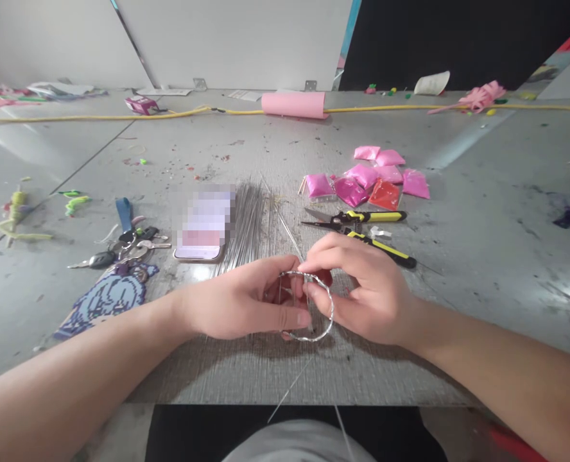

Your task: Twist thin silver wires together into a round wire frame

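Both my hands meet over the near middle of the grey table (482,212). Between them is a small ring of twisted silver wire (324,326). My left hand (246,305) grips the ring's left side, thumb along its lower edge. My right hand (362,292) pinches the ring's top with thumb and forefinger. Thin loose wire ends trail from the ring toward the table's near edge. Just behind my hands lies a flat bundle of straight silver wires (251,221).
Yellow-handled pliers (381,247) and cutters (357,218) lie just beyond my right hand. Several pink bead bags (362,174) and a red one sit behind them. A phone (203,231), keys (121,247) and a pixel-bead figure (106,295) lie left. A pink roll (294,104) and yellow cord lie far back.
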The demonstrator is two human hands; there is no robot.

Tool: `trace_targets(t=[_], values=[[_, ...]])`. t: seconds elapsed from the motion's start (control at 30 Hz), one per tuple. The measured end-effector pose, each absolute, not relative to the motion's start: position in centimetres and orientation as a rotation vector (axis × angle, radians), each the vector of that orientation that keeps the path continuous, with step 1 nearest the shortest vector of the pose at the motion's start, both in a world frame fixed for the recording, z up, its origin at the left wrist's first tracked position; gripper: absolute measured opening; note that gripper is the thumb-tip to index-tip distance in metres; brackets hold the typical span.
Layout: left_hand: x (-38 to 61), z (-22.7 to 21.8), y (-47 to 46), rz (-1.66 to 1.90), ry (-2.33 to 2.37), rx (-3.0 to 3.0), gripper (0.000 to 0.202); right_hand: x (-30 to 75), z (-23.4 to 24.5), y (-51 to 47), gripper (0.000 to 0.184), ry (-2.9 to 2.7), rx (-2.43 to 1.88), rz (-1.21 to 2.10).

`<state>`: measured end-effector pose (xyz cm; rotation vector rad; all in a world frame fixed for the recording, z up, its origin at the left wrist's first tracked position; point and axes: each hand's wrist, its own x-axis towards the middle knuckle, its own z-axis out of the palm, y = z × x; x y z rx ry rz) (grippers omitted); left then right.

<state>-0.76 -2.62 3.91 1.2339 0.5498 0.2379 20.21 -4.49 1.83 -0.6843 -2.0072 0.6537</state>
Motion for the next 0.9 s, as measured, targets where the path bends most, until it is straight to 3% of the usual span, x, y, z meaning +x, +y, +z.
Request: trace_targets(t=[0.3, 0.63, 0.8, 0.9], values=[[-1.2, 4.0, -2.8, 0.177, 0.609, 1.137, 0.022, 20.3, 2.5, -5.1, 0.023, -2.054, -0.631, 0.543], [-1.7, 4.7, -1.7, 0.052, 0.612, 1.101, 0.017, 22.1, 3.8, -4.1, 0.016, -2.467, -0.452, -0.012], [-1.6, 4.6, -1.6, 0.058, 0.657, 1.136, 0.019, 22.4, 3.9, -3.8, 0.015, -2.464, -0.479, 0.079], [-1.3, 4.4, -1.9, 0.188, 0.729, 1.292, 0.021, 22.2, 3.1, -3.4, 0.013, -2.234, -0.644, 0.331]])
